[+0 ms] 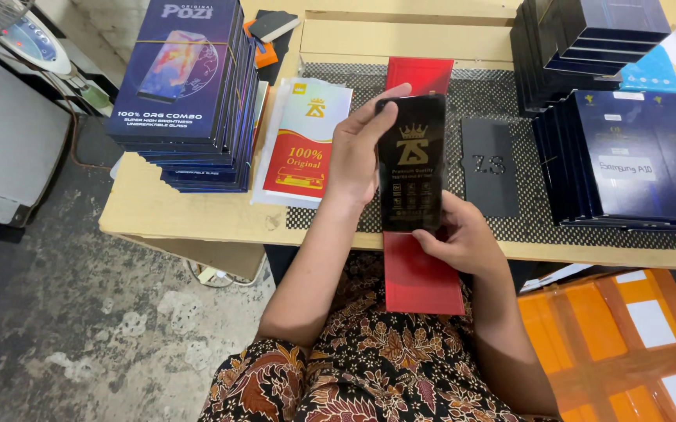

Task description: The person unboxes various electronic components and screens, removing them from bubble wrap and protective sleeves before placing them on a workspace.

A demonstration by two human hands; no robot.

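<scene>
Hands meet over the near edge of the tabletop, both on one slim black packet printed with a gold crown emblem. The left hand is curled round the packet's upper left side, thumb reaching across the top corner; the right hand pinches the bottom end from below, fingers closed on it. Behind the packet a long red sleeve runs from the mesh mat down past the table's edge and over the person's lap.

The grip looks light to me, mostly at the packet's edges, so a slip could drop it past the edge onto the concrete floor. The red sleeve seems half unsupported; I cannot tell whether anything pins it, and a nudge from the right wrist might slide it off. Just left lies a white and red packet, and beyond it a tall stack of blue boxes that leans a little; an elbow swing could topple them. A second dark stack crowds the right side.
</scene>
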